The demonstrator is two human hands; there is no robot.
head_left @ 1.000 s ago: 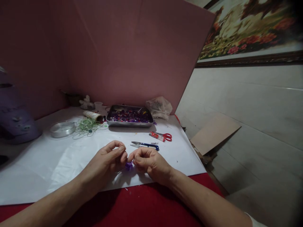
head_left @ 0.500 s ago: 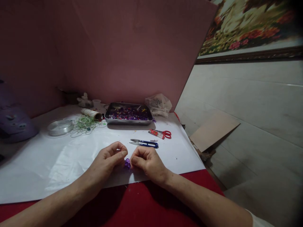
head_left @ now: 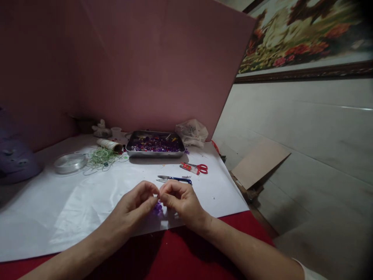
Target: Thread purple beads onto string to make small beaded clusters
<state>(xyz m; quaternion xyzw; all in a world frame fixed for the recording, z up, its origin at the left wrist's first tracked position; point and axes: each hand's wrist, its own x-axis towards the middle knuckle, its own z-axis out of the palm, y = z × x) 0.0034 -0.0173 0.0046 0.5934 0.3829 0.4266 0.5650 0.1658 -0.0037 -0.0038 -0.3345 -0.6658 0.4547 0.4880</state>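
Observation:
My left hand [head_left: 132, 205] and my right hand [head_left: 180, 201] meet over the near edge of a white sheet [head_left: 72, 198], fingertips pinched together. A small cluster of purple beads [head_left: 157, 209] hangs just below and between the fingertips; both hands pinch at it, probably by a thread too fine to see. Blue thread snips [head_left: 175, 179] lie right behind my right hand. Red scissors [head_left: 196, 168] lie a little farther back. A metal tray [head_left: 155, 153] full of purple and mixed beads stands at the back of the sheet.
Left of the tray lie a tangle of green cord [head_left: 103, 157], a paper roll [head_left: 110, 145] and a clear round spool [head_left: 70, 162]. A crumpled plastic bag [head_left: 190, 132] sits by the pink board [head_left: 145, 66]. Red cloth [head_left: 180, 252] covers the table's near edge. Cardboard [head_left: 259, 163] leans at right.
Both hands have drawn closer together and lifted slightly, so the fingertips now touch above the bead cluster. The view has shifted a little; nothing else on the table moved.

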